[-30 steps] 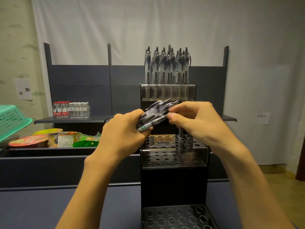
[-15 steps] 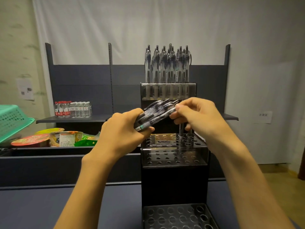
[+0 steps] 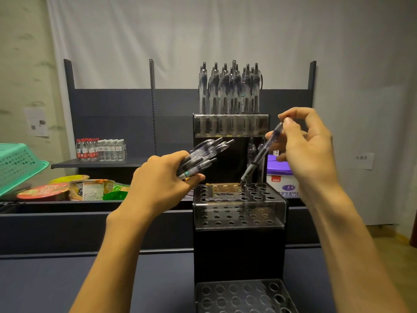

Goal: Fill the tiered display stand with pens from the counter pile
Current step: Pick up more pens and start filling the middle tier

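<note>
Display stand point(image 3: 239, 245): black, three clear perforated tiers, upright on the dark table point(image 3: 45, 285).
Top tier point(image 3: 231, 125): filled with clear-barrelled pens point(image 3: 228, 91) standing upright, clicker ends up.
Middle tier point(image 3: 239, 206): mostly open holes; a few pens stand in the rear right holes, partly hidden behind the single pen.
Bottom tier point(image 3: 243, 297): rows of open holes, cut off by the lower edge of the view.
Left hand point(image 3: 158, 184): fingers curled around a bundle of pens point(image 3: 203, 158), held slanted to the left of the middle tier, clicker ends pointing up and right.
Right hand point(image 3: 309, 150): thumb and fingertips pinch the upper end of a single pen point(image 3: 261, 154); the pen tilts, tip down, its point at a rear hole of the middle tier; whether it has entered the hole cannot be told.
Tub point(image 3: 284, 181): white with purple lid, behind the stand on the right.
Shelving point(image 3: 112, 109): dark, behind; water bottles point(image 3: 100, 149) on its ledge.
Basket point(image 3: 15, 163): green, far left, above packaged snacks point(image 3: 74, 190).
</note>
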Action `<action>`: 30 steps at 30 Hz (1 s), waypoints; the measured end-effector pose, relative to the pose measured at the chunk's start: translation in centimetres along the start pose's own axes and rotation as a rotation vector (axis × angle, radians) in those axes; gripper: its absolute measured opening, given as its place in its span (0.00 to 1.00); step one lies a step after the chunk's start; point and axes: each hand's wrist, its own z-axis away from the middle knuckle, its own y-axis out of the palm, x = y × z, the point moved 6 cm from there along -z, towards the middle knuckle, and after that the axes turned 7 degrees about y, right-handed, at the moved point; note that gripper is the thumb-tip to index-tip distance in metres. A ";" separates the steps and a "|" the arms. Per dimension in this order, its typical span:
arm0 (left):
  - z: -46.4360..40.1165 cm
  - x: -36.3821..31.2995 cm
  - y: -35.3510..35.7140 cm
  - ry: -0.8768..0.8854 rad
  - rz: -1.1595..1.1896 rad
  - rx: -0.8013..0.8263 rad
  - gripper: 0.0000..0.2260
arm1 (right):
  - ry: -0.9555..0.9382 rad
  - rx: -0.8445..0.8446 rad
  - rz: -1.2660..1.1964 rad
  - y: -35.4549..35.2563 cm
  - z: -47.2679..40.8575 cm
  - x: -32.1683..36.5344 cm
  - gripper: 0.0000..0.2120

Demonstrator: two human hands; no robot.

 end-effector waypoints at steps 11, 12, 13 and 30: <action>-0.1 -0.6 0.1 0.030 -0.002 -0.001 0.09 | -0.199 0.013 0.178 1.4 0.4 -0.1 0.07; -0.1 -0.6 0.1 0.030 0.000 0.000 0.09 | -0.239 -0.002 0.228 1.5 0.5 0.0 0.07; -0.1 -0.6 0.2 0.031 0.003 0.000 0.09 | -0.278 -0.010 0.290 1.8 0.7 0.1 0.06; -0.1 -0.1 0.3 0.043 0.023 -0.002 0.10 | -0.318 0.112 0.853 3.7 0.9 -1.5 0.20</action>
